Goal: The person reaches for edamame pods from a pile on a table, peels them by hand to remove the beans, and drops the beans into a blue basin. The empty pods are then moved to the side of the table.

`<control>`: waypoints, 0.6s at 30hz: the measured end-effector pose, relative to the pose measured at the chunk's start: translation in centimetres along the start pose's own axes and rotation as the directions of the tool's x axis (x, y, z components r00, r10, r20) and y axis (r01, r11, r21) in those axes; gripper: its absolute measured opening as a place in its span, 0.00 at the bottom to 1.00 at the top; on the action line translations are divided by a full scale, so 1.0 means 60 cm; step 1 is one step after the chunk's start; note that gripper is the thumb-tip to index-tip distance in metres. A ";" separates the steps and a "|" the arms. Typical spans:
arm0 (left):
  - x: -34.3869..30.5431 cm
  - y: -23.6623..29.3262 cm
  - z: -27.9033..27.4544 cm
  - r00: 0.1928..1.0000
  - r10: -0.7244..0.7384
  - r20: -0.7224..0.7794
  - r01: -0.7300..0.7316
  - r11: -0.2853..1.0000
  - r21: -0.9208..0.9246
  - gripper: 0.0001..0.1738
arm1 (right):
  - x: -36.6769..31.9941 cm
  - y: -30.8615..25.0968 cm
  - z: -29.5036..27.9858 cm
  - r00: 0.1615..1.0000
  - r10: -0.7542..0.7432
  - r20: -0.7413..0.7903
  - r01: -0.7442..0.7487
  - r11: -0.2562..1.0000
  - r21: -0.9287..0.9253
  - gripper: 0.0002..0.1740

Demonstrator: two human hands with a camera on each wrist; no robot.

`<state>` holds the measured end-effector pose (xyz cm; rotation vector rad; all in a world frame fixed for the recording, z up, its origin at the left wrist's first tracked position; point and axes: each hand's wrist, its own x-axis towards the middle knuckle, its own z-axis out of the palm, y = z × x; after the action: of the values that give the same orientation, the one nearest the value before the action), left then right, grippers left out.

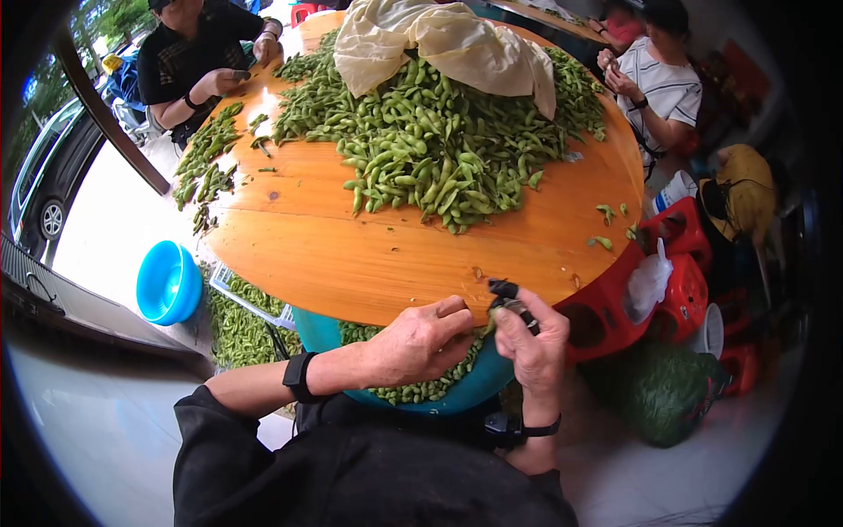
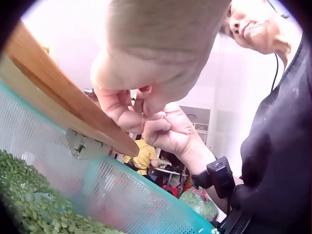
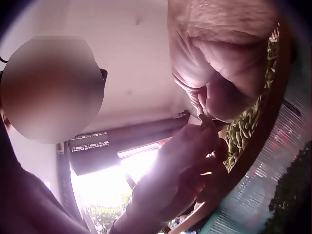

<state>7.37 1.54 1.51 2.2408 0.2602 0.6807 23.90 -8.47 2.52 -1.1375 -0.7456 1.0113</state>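
Observation:
Over the near edge of a round wooden table (image 1: 290,237), two bare hands meet closely. The right hand (image 1: 533,338), with dark wrapping on its fingers, pinches a green soybean pod (image 1: 497,309) between thumb and fingers. Opposite it, the left hand (image 1: 426,341) has its fingers curled, their tips against the pod's end. In the right wrist view a slim pod tip (image 3: 203,117) shows between the two hands; the rest is hidden by fingers. Below them a teal basket (image 2: 131,195) holds shelled green beans (image 2: 34,204).
A large heap of soybean pods (image 1: 430,149) covers the table's far half, with a pale cloth (image 1: 448,48) on top. Two people sit at the far sides. A blue basin (image 1: 169,283) stands left; red stools (image 1: 680,294) and a green bag (image 1: 654,395) are at right.

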 end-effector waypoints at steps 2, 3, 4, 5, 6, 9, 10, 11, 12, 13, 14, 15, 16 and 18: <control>0.013 0.006 0.018 1.000 -0.009 0.014 0.009 1.000 -0.009 0.07 | -0.008 -0.011 -0.036 0.976 -0.145 -0.165 0.145 0.989 -0.010 0.17; 0.021 0.011 0.026 0.998 -0.027 0.049 0.027 1.000 0.002 0.07 | -0.014 -0.016 -0.060 0.946 -0.211 -0.248 0.217 0.976 -0.002 0.16; 0.030 0.016 0.037 0.996 -0.044 0.083 0.043 0.999 0.016 0.07 | -0.021 -0.021 -0.085 0.904 -0.273 -0.328 0.289 0.957 0.000 0.16; 0.044 0.015 0.057 1.000 0.015 0.003 -0.015 0.999 -0.030 0.09 | -0.031 -0.029 -0.106 0.864 -0.302 -0.403 0.324 0.946 -0.016 0.15; 0.060 0.028 0.069 1.000 0.018 0.007 -0.018 0.999 -0.033 0.09 | -0.042 -0.037 -0.126 0.818 -0.329 -0.472 0.355 0.934 -0.034 0.14; 0.102 0.059 0.107 0.996 -0.053 0.069 0.064 0.983 -0.174 0.14 | -0.079 -0.039 -0.182 0.736 -0.415 -0.534 0.434 0.896 -0.098 0.11; 0.106 0.054 0.128 0.997 -0.025 0.068 0.040 0.973 -0.229 0.15 | -0.091 -0.036 -0.196 0.722 -0.433 -0.540 0.446 0.888 -0.116 0.11; 0.101 0.045 0.145 0.982 -0.058 0.177 0.086 0.985 -0.153 0.08 | -0.099 -0.037 -0.197 0.685 -0.420 -0.596 0.421 0.895 -0.147 0.10; 0.088 0.019 0.167 0.981 -0.056 0.184 0.084 0.985 -0.150 0.08 | -0.106 -0.034 -0.203 0.680 -0.419 -0.601 0.424 0.894 -0.144 0.10; 0.072 -0.014 0.190 0.985 0.012 0.171 0.013 0.989 -0.149 0.07 | -0.112 -0.028 -0.212 0.671 -0.431 -0.603 0.401 0.895 -0.193 0.10; 0.063 -0.034 0.201 0.984 0.081 0.160 -0.057 0.987 -0.148 0.12 | -0.116 -0.022 -0.219 0.662 -0.441 -0.606 0.376 0.895 -0.240 0.10; 0.053 -0.040 0.192 0.947 -0.070 0.314 0.095 0.993 -0.065 0.22 | -0.119 -0.016 -0.225 0.670 -0.424 -0.609 0.356 0.904 -0.237 0.11; 0.051 -0.051 0.191 0.944 -0.070 0.323 0.095 0.994 -0.062 0.22 | -0.121 -0.011 -0.227 0.666 -0.420 -0.616 0.357 0.905 -0.232 0.11; 0.057 -0.069 0.187 0.931 -0.151 0.333 0.103 0.982 0.156 0.22 | -0.122 -0.006 -0.222 0.692 -0.383 -0.612 0.320 0.923 -0.215 0.12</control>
<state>16.47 -1.25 -6.51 2.4007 0.2807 0.1992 32.99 -20.17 -0.71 -1.2575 -0.4159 0.2091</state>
